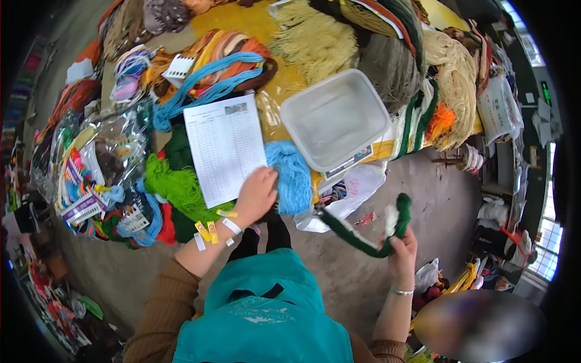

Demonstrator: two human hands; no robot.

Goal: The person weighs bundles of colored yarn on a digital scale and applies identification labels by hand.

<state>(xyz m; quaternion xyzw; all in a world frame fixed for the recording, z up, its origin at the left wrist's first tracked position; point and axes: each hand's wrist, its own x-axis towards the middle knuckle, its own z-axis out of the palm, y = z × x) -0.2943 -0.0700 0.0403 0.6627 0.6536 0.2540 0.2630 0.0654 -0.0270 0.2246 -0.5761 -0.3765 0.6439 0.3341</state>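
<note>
A looped skein of dark green yarn (363, 245) with a white part hangs from my right hand (402, 247), whose fingers are closed on it, to the right of my apron. My left hand (259, 189) lies at the lower right corner of a printed sheet (225, 145), beside a light blue yarn bundle (292, 178); its fingertips are too indistinct to show whether they grip anything. Yellow and white stickers are on the left wrist. Above the blue bundle stands an empty translucent plastic tub (334, 118).
Yarn bundles cover much of the table, among them bright green yarn (175, 184), orange and brown yarn (227, 57) and cream yarn (321, 42). A white plastic bag (363, 187) hangs at the near edge. More yarn (463, 279) lies at the lower right.
</note>
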